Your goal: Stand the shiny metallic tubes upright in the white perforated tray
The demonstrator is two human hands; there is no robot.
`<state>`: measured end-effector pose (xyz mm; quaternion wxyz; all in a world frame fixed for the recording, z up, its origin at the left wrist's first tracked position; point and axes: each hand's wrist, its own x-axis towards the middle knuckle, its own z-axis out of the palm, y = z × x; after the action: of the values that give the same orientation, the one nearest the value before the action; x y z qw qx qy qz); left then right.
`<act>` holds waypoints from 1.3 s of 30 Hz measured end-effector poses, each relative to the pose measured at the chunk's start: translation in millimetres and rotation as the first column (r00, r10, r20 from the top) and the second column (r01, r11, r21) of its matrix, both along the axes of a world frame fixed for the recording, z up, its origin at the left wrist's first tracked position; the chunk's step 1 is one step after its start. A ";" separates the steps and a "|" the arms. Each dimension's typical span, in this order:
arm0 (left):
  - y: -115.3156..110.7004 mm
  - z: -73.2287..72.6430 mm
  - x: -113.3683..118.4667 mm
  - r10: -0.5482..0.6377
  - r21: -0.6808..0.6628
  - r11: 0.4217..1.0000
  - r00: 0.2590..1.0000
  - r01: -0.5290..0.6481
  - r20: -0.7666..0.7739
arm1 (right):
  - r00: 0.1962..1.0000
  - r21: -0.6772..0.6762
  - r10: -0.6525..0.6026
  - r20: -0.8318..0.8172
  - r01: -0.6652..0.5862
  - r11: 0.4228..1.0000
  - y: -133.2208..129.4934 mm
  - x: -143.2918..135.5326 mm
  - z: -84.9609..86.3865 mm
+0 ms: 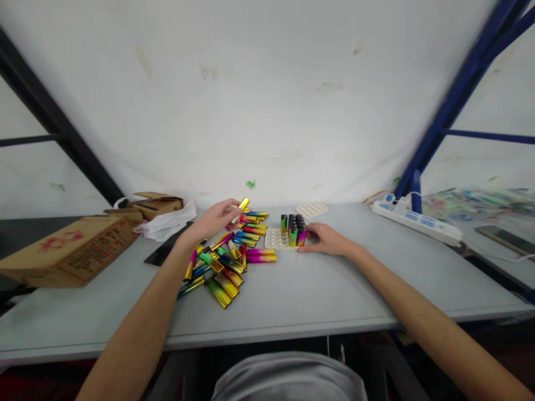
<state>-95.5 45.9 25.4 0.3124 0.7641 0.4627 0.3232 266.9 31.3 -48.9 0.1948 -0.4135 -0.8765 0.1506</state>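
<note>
My left hand (219,218) is closed on a shiny gold lighter (244,204), raised over the left pile with its bare end pointing up and right. Below it lie several loose metallic lighters (217,285) in gold, green, blue, pink and red, some in a rough row, others heaped. A white tray with holes (276,239) sits to their right. Upright lighters with black tops (297,225) fill its right part, and one more stands slightly apart behind. At the tray's right end, my right hand (324,239) grips the edge, thumb in front, fingers beside the lighters.
Another white holed tray (312,210) lies near the wall. Cardboard boxes (71,245), a white plastic bag (167,220) and a dark flat object (167,248) are at left. A white power strip (416,221) and a phone (507,239) lie at right. Blue shelf posts (443,117) rise there.
</note>
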 end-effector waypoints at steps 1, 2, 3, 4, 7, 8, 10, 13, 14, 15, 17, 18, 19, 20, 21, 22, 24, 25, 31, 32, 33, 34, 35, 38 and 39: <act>-3.5 -1.0 8.7 -0.060 -0.039 0.997 0.995 0.064 0.075 | 1.000 -0.001 -0.003 -0.001 0.003 1.000 -0.5 -0.1 0.3; -7.0 -2.3 17.4 -0.094 -0.059 0.993 0.986 0.103 0.135 | 1.000 -0.001 -0.007 -0.002 0.007 1.000 -0.9 -0.2 0.5; -10.1 -4.1 25.7 -0.101 -0.069 0.991 0.977 0.116 0.188 | 1.000 -0.002 -0.009 -0.003 0.009 1.000 -1.3 -0.2 0.7; -12.5 -6.5 33.3 -0.086 -0.072 0.992 0.969 0.105 0.233 | 1.000 -0.004 -0.010 -0.006 0.010 1.000 -1.6 -0.2 0.8; -14.0 -17.9 51.5 0.005 -0.056 0.998 0.925 0.018 0.379 | 1.000 -0.011 -0.009 -0.011 0.009 1.000 -1.7 -0.3 1.2; -12.9 -22.6 56.1 0.030 -0.053 0.999 0.905 -0.008 0.425 | 1.000 -0.013 -0.007 -0.010 0.007 1.000 -1.7 -0.5 1.5; -10.0 -31.5 63.4 0.074 -0.058 0.997 0.869 -0.052 0.490 | 1.000 -0.014 -0.005 -0.006 0.005 1.000 -1.9 -1.2 2.5; -8.7 -39.2 70.6 0.096 -0.047 0.995 0.869 -0.083 0.485 | 1.000 -0.006 -0.007 -0.001 0.007 1.000 -2.9 -2.2 4.1; -9.7 -39.8 72.3 0.071 -0.047 0.997 0.873 -0.056 0.483 | 1.000 -0.005 -0.008 0.000 0.008 1.000 -3.2 -2.3 4.4; -11.4 -39.7 73.8 0.030 -0.057 0.998 0.871 -0.002 0.490 | 1.000 -0.005 -0.008 0.001 0.008 1.000 -3.4 -2.3 4.5; -16.1 -38.1 76.7 -0.047 -0.121 0.984 0.836 0.134 0.547 | 1.000 -0.006 -0.006 0.000 0.006 1.000 -3.4 -1.9 4.1; -18.7 -36.9 78.1 -0.062 -0.160 0.969 0.808 0.190 0.586 | 1.000 -0.006 -0.005 -0.001 0.005 1.000 -3.1 -1.5 3.7; -21.2 -35.7 79.5 -0.057 -0.197 0.954 0.782 0.226 0.621 | 1.000 -0.005 -0.003 -0.001 0.003 1.000 -2.8 -1.2 3.2; -23.5 -34.6 80.9 -0.036 -0.231 0.943 0.760 0.241 0.649 | 1.000 -0.003 -0.001 -0.002 0.001 1.000 -2.4 -0.9 2.8; -25.4 -33.6 82.2 -0.006 -0.261 0.936 0.748 0.239 0.664 | 1.000 -0.002 0.001 -0.001 -0.001 1.000 -2.0 -0.6 2.4; -26.9 -32.9 83.5 0.023 -0.283 0.933 0.749 0.221 0.662 | 1.000 -0.001 0.003 0.000 -0.003 1.000 -1.7 -0.4 2.1; -28.7 -32.4 85.5 0.072 -0.294 0.944 0.781 0.147 0.621 | 1.000 -0.004 0.003 0.001 -0.003 1.000 -1.3 -0.3 1.8; -29.0 -32.8 86.2 0.090 -0.277 0.956 0.802 0.096 0.590 | 1.000 -0.009 0.002 -0.002 -0.002 1.000 -1.3 -0.3 1.9; -24.0 -42.3 84.4 0.200 -0.041 0.979 0.903 -0.199 0.380 | 1.000 -0.034 0.004 -0.019 -0.004 0.999 -2.4 -0.1 3.1; -22.7 -44.1 83.4 0.224 0.002 0.971 0.913 -0.239 0.341 | 1.000 -0.030 0.003 -0.017 -0.003 1.000 -2.5 -0.1 3.3; -21.4 -45.5 82.3 0.246 0.042 0.962 0.920 -0.271 0.305 | 1.000 -0.027 0.002 -0.013 -0.003 1.000 -2.5 -0.1 3.4; -20.5 -46.5 81.4 0.262 0.077 0.953 0.926 -0.292 0.273 | 1.000 -0.024 0.001 -0.009 -0.001 1.000 -2.4 -0.1 3.4; -19.9 -47.0 80.8 0.270 0.100 0.948 0.930 -0.302 0.250 | 1.000 -0.020 -0.001 -0.005 0.001 1.000 -2.3 -0.2 3.5; -21.0 -46.1 81.4 0.227 0.094 0.961 0.939 -0.259 0.258 | 1.000 -0.013 0.000 0.003 0.000 1.000 -2.2 -0.5 3.5; -22.2 -45.4 82.4 0.196 0.068 0.973 0.940 -0.223 0.280 | 1.000 -0.012 0.001 0.003 -0.001 1.000 -2.2 -0.6 3.5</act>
<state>-13.1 23.7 -20.0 0.2988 0.6734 0.4776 0.4787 266.3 29.1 -45.4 0.1911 -0.4144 -0.8761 0.1555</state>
